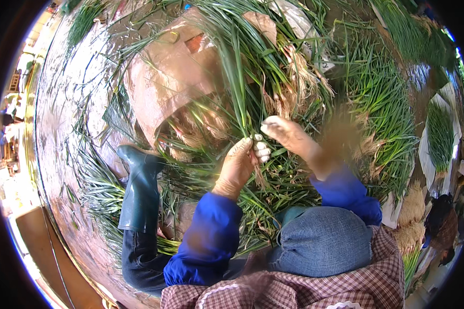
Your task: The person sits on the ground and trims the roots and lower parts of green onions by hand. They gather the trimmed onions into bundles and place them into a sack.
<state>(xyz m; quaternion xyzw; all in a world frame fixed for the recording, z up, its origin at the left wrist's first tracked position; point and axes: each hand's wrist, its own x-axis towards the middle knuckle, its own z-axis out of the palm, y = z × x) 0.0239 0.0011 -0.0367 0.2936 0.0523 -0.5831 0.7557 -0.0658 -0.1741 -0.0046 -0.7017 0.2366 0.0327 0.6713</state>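
My left hand [237, 160] grips a small bunch of green onions [237, 89] near the stem bases; its long leaves point away from me and its roots hang below my fingers. White finger coverings show on the fingertips. Just right of it is my right hand [284, 133], raised and slightly blurred, with white coverings on its fingers; whether it holds anything is unclear. Beyond my hands lies a large heap of green onions [263, 58] with pale, stringy roots [301, 73]. Loose leaves and stems [282, 193] lie beneath both hands.
Brown paper sheeting [154, 77] partly covers rooted onions at centre left. Another pile of green onions [386, 108] lies to the right. My rubber boot [139, 189] stands at left on the wet floor [62, 127]. Further right is a person [442, 220] beside root bundles [411, 208].
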